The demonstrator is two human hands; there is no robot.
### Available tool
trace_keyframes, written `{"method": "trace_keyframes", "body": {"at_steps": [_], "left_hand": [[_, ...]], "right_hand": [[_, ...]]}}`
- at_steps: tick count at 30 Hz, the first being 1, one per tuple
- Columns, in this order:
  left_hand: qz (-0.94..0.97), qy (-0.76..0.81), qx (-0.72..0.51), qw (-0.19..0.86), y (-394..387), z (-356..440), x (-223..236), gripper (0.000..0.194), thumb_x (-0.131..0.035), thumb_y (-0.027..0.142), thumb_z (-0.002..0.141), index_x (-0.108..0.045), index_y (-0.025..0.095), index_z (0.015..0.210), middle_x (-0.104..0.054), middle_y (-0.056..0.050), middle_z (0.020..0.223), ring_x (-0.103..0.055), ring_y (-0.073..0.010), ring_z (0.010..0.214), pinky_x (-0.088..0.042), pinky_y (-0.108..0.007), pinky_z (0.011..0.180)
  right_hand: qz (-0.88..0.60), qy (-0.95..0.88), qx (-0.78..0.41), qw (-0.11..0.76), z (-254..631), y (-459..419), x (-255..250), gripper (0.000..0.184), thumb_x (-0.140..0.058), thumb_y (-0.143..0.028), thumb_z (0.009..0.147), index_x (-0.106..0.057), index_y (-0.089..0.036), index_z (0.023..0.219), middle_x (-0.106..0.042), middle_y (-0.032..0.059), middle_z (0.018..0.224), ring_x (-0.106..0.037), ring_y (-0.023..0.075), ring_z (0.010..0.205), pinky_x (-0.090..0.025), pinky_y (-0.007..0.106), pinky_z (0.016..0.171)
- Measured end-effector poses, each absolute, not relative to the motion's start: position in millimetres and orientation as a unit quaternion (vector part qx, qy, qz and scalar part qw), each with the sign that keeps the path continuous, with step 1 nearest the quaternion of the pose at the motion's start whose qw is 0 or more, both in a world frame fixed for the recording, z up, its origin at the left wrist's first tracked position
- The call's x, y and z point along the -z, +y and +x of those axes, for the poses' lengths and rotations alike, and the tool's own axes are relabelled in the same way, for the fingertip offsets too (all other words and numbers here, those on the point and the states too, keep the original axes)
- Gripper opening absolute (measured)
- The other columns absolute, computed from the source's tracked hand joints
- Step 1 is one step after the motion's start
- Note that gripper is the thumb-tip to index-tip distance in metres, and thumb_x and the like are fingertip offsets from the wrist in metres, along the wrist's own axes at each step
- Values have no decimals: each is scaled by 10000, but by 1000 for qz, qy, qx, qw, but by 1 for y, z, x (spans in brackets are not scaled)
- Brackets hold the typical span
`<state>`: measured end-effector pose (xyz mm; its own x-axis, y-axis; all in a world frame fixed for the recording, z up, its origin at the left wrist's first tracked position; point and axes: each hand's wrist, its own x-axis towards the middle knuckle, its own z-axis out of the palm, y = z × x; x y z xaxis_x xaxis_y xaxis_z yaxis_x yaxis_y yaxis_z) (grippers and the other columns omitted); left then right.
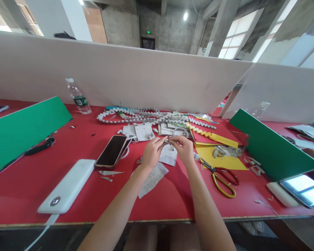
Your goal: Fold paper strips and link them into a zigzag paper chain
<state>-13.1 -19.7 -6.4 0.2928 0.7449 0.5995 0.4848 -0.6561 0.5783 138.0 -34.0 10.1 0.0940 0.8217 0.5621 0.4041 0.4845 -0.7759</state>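
My left hand [153, 152] and my right hand [183, 150] meet above the middle of the red table. Their fingers pinch a small folded paper strip [166, 141] between them, mostly hidden by the fingertips. Beneath the hands lie a printed paper sheet [153, 179] and a smaller white paper piece [168, 155]. Just beyond them, long folded paper chains [136, 116] in grey and white stretch across the table. A yellow zigzag chain [199, 130] runs off to the right. Scissors [216, 172] with one red and one yellow handle rest beside my right forearm, their blades apart.
A phone [111, 151] and a white power bank [68, 188] with a cable lie on the left. Green dividers [28, 129] stand at both sides, a white partition [120, 76] behind. A water bottle [80, 99] stands back left. Yellow paper [234, 162] lies right.
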Motion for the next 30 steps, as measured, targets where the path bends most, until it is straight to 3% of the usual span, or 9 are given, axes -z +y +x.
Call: {"method": "trace_keyframes", "body": {"at_steps": [6, 12, 22, 30], "left_hand": [[761, 378, -488, 197, -19, -10, 5, 315, -428, 259, 885, -582, 212, 1156, -620, -68, 906, -571, -172, 833, -455, -288, 730], [736, 370, -507, 252, -16, -9, 3, 283, -443, 275, 878, -629, 197, 1077, -625, -62, 886, -564, -165, 815, -454, -285, 739], [749, 364, -499, 240, -15, -10, 7, 319, -425, 254, 886, -586, 204, 1157, -602, -60, 886, -564, -146, 781, -457, -268, 710], [761, 361, -486, 234, -17, -9, 7, 314, -428, 262, 885, -596, 203, 1144, -602, -63, 874, -566, -158, 811, -451, -273, 721]], "right_hand": [[-487, -586, -239, 602, 135, -32, -7, 145, -628, -310, 728, -704, -196, 776, -693, 38, 753, -626, 187, 726, -484, 293, 689], [-482, -579, -332, 568, 139, -25, -3, 237, -580, -365, 758, -706, -178, 833, -690, 38, 734, -622, 192, 707, -480, 285, 636], [-495, -607, -226, 579, 137, -30, -7, 146, -594, -284, 743, -711, -204, 776, -696, 25, 742, -621, 177, 705, -476, 275, 672], [-508, -606, -212, 575, 138, -29, -4, 146, -591, -289, 741, -705, -199, 759, -688, 24, 716, -606, 173, 678, -472, 277, 652]]}}
